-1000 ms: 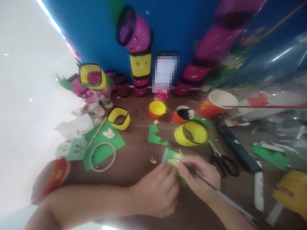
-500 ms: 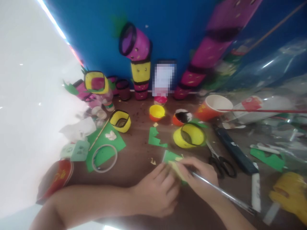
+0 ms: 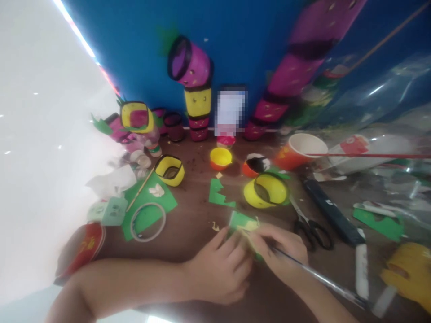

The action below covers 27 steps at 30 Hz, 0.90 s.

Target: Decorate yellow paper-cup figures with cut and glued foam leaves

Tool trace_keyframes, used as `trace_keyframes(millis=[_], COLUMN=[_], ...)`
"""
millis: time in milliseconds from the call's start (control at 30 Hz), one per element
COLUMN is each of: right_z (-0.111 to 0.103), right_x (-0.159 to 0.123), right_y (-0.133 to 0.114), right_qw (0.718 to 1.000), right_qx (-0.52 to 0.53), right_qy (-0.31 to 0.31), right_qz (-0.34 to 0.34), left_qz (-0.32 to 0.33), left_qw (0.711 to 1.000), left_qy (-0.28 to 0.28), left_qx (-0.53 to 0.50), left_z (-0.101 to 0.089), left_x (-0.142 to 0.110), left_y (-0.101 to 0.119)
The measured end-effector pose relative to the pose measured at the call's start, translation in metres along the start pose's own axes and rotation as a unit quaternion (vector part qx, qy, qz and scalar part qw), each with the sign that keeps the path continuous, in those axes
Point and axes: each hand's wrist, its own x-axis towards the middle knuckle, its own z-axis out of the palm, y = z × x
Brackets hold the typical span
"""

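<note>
My left hand (image 3: 220,267) is closed, its bent fingertips pressed on a pale yellow piece of paper (image 3: 247,225). That piece lies over green paper (image 3: 239,219), partly hidden by my fingers. From the right, my right hand (image 3: 283,246) pinches a long, thin, dark and silver pen-like tool (image 3: 316,273). Its front end meets the yellow paper close to my left fingertips; the tip is too blurred to make out. Small yellow scraps (image 3: 215,226) lie left of the paper. A notched green cut-out (image 3: 218,193) lies just beyond.
Black-handled scissors (image 3: 311,229), a dark long case (image 3: 333,211) and a yellow cup (image 3: 266,190) stand or lie right. Small paint cups (image 3: 221,159) are ahead. A tape roll (image 3: 148,222) rests on green paper, left. Decorated purple cups (image 3: 198,128) stand against the blue wall.
The tool in my right hand has shifted slightly, its rear end swinging a little. My left hand stays in place. The view has tilted up slightly.
</note>
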Motion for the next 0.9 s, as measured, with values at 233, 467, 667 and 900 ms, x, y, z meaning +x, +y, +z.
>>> trace_keyframes(millis=[233, 467, 667, 900], right_z=[0.0032, 0.004, 0.0031, -0.0006], right_x=[0.001, 0.0029, 0.0016, 0.0066], right_y=[-0.0014, -0.0043, -0.003, -0.0056], right_qw=[0.993, 0.998, 0.997, 0.995], right_qx=[0.042, -0.024, -0.035, -0.037], right_qy=[0.025, 0.021, 0.034, 0.065], right_qz=[0.104, 0.06, 0.065, 0.07], left_qz=[0.004, 0.008, 0.011, 0.018], left_qw=[1.0, 1.0, 1.0, 1.0], left_qy=[0.003, -0.009, 0.012, 0.005], left_qx=[0.004, 0.005, 0.005, -0.003], left_z=[0.0013, 0.0, 0.0026, 0.004], left_x=[-0.0018, -0.0009, 0.0004, 0.0002], left_y=[-0.0002, -0.0009, -0.001, -0.0003])
